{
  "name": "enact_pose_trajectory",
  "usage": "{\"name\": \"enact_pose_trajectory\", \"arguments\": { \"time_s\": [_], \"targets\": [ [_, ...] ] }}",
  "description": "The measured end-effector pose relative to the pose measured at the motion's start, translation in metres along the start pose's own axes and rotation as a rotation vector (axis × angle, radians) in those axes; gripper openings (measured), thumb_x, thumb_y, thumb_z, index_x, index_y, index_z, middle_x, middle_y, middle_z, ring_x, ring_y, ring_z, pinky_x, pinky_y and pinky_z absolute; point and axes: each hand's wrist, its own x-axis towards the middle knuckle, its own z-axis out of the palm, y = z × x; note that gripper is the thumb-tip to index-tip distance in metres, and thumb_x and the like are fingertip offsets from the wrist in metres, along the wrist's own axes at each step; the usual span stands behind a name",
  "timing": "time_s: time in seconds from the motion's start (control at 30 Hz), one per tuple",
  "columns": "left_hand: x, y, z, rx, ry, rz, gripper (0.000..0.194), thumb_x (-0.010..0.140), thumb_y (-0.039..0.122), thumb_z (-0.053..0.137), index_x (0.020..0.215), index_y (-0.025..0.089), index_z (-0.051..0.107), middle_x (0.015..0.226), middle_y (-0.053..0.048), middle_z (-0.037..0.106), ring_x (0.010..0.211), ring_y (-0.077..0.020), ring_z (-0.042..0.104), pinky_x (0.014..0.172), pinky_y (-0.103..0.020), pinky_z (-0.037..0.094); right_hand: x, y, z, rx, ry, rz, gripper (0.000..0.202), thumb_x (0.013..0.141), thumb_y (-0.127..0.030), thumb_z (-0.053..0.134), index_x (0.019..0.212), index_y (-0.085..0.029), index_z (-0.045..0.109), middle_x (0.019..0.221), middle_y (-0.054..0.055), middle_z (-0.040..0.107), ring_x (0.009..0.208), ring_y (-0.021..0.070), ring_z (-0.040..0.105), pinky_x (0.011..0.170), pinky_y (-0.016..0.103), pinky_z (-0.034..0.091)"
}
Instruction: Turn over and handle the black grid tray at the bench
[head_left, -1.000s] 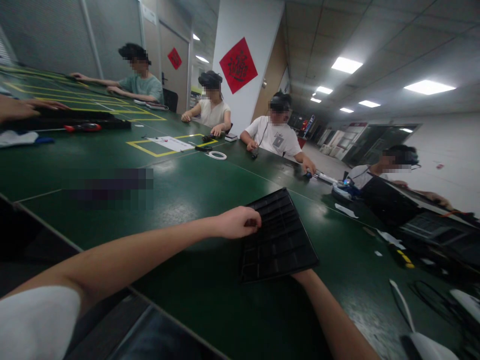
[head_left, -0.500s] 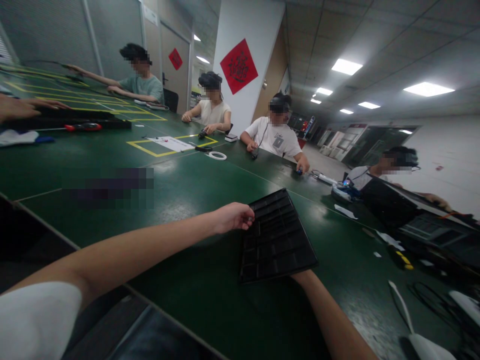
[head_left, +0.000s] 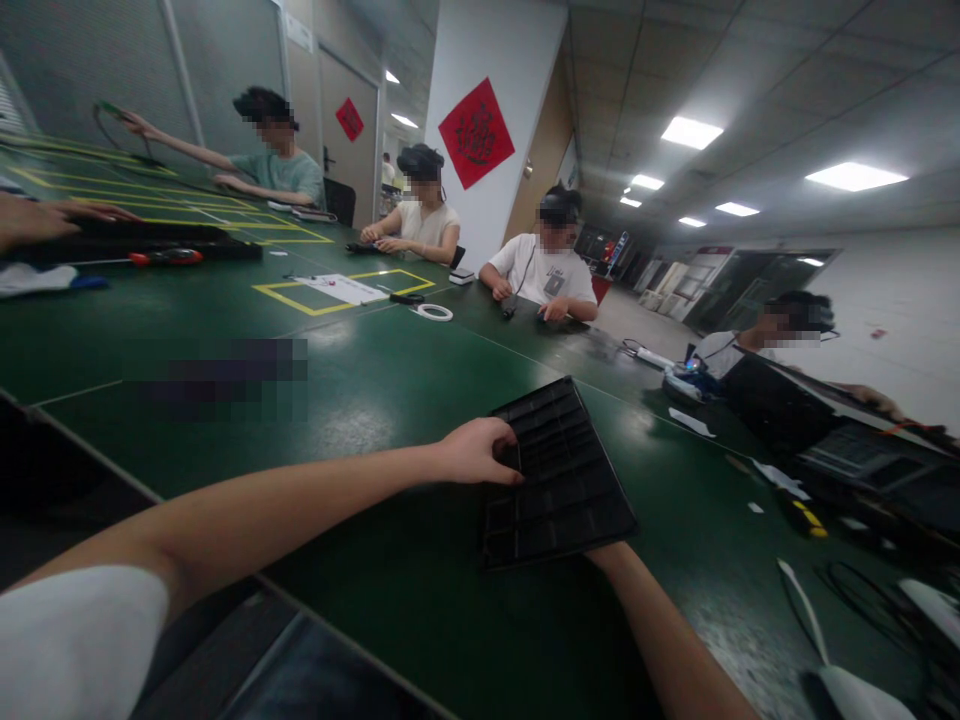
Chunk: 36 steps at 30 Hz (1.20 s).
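Note:
A black tray [head_left: 559,475] with a grid of shallow compartments is held tilted above the green table. My right hand [head_left: 609,552] supports it from beneath at the near right edge, its fingers hidden behind the tray. Over the tray's left side is my left hand [head_left: 484,450], thumb and fingers parted at the compartments. I see nothing held between them, and whether the fingertips touch the tray cannot be made out.
Across the green table [head_left: 405,390] sit several people. A white tape roll [head_left: 434,312] lies near a paper sheet [head_left: 345,288]. On the right are a black equipment case [head_left: 862,450], a yellow-handled tool [head_left: 808,518] and cables. A red-handled screwdriver [head_left: 166,258] lies far left.
My left hand has shifted slightly right and down over the tray, and its pinched fingers have spread apart. The tray and my right hand have barely moved.

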Motion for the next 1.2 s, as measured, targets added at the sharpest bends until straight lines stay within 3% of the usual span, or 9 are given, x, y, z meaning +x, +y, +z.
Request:
{"name": "enact_pose_trajectory", "arguments": {
  "time_s": [0.1, 0.2, 0.4, 0.53, 0.63, 0.73, 0.87, 1.0, 1.2],
  "targets": [
    [0.005, -0.004, -0.003, 0.049, 0.058, -0.019, 0.039, 0.058, 0.046, 0.066, 0.081, 0.015, 0.062, 0.073, -0.002, 0.054, 0.064, -0.0146, 0.049, 0.054, -0.023, 0.033, 0.001, 0.002, -0.016, -0.036, -0.003, 0.014, 0.037, 0.077, -0.04, 0.048, 0.111, -0.024, 0.053, 0.115, 0.005, 0.056, 0.111, 0.0199, 0.05, 0.097, 0.039, 0.039],
    [0.012, -0.019, -0.019, 0.161, 0.147, -0.098, 0.036, 0.062, 0.046, 0.061, 0.079, 0.015, 0.064, 0.075, -0.004, 0.058, 0.067, -0.0169, 0.052, 0.056, -0.025, 0.034, 0.004, 0.01, -0.053, -0.147, 0.005, 0.064, 0.035, 0.071, -0.034, 0.051, 0.102, -0.017, 0.059, 0.106, 0.009, 0.059, 0.105, 0.0247, 0.051, 0.097, 0.043, 0.037],
    [0.021, -0.075, -0.065, 0.517, 0.209, -0.306, 0.036, 0.063, 0.049, 0.056, 0.074, 0.017, 0.066, 0.083, -0.007, 0.065, 0.083, -0.0226, 0.055, 0.067, -0.027, 0.035, -0.015, 0.047, -0.132, -0.814, 0.146, 0.57, 0.054, 0.077, -0.041, 0.038, 0.121, -0.011, 0.046, 0.115, 0.015, 0.053, 0.107, 0.0308, 0.048, 0.093, 0.046, 0.037],
    [0.021, -0.099, -0.081, 0.641, 0.205, -0.419, 0.046, 0.063, 0.056, 0.053, 0.079, 0.016, 0.068, 0.092, -0.012, 0.065, 0.091, -0.0278, 0.054, 0.075, -0.031, 0.034, -0.026, 0.055, -0.144, -0.817, 0.188, 0.955, 0.064, 0.075, -0.054, 0.033, 0.132, -0.023, 0.031, 0.137, 0.012, 0.032, 0.123, 0.0397, 0.028, 0.09, 0.059, 0.033],
    [0.02, -0.102, -0.085, 0.677, 0.177, -0.463, 0.056, 0.063, 0.063, 0.051, 0.087, 0.016, 0.068, 0.101, -0.015, 0.062, 0.097, -0.031, 0.051, 0.08, -0.035, 0.034, -0.028, 0.054, -0.141, -0.825, 0.267, 1.038, 0.072, 0.073, -0.06, 0.031, 0.134, -0.022, 0.024, 0.143, 0.012, 0.017, 0.13, 0.04, 0.009, 0.092, 0.066, 0.025],
    [0.02, -0.099, -0.083, 0.702, 0.136, -0.494, 0.057, 0.066, 0.062, 0.05, 0.088, 0.012, 0.067, 0.102, -0.018, 0.061, 0.098, -0.0319, 0.051, 0.081, -0.036, 0.034, -0.027, 0.057, -0.14, -0.767, 0.265, 1.082, 0.067, 0.075, -0.056, 0.03, 0.132, -0.021, 0.028, 0.141, 0.015, 0.019, 0.126, 0.0443, 0.017, 0.091, 0.066, 0.024],
    [0.019, -0.091, -0.071, 0.697, 0.151, -0.486, 0.044, 0.072, 0.046, 0.051, 0.092, 0.009, 0.064, 0.103, -0.019, 0.061, 0.098, -0.0314, 0.053, 0.08, -0.036, 0.037, -0.02, 0.06, -0.13, -0.765, 0.193, 0.862, 0.059, 0.077, -0.046, 0.037, 0.126, -0.014, 0.04, 0.127, 0.019, 0.033, 0.117, 0.0391, 0.035, 0.094, 0.051, 0.033],
    [0.02, -0.07, -0.044, 0.583, 0.162, -0.343, 0.039, 0.074, 0.041, 0.052, 0.099, 0.013, 0.06, 0.105, -0.014, 0.061, 0.098, -0.0274, 0.054, 0.08, -0.034, 0.038, -0.002, 0.04, -0.089, -0.635, 0.13, 0.515, 0.048, 0.073, -0.036, 0.047, 0.115, -0.012, 0.05, 0.119, 0.016, 0.042, 0.117, 0.0312, 0.037, 0.1, 0.047, 0.03],
    [0.013, -0.027, 0.003, 0.183, 0.145, -0.072, 0.04, 0.078, 0.041, 0.051, 0.103, 0.011, 0.056, 0.094, -0.011, 0.06, 0.085, -0.0214, 0.056, 0.075, -0.031, 0.043, 0.01, 0.001, -0.018, 0.084, 0.116, 0.104, 0.05, 0.067, -0.036, 0.057, 0.114, -0.019, 0.05, 0.119, 0.009, 0.05, 0.111, 0.0244, 0.046, 0.1, 0.045, 0.035]
  ]
}}
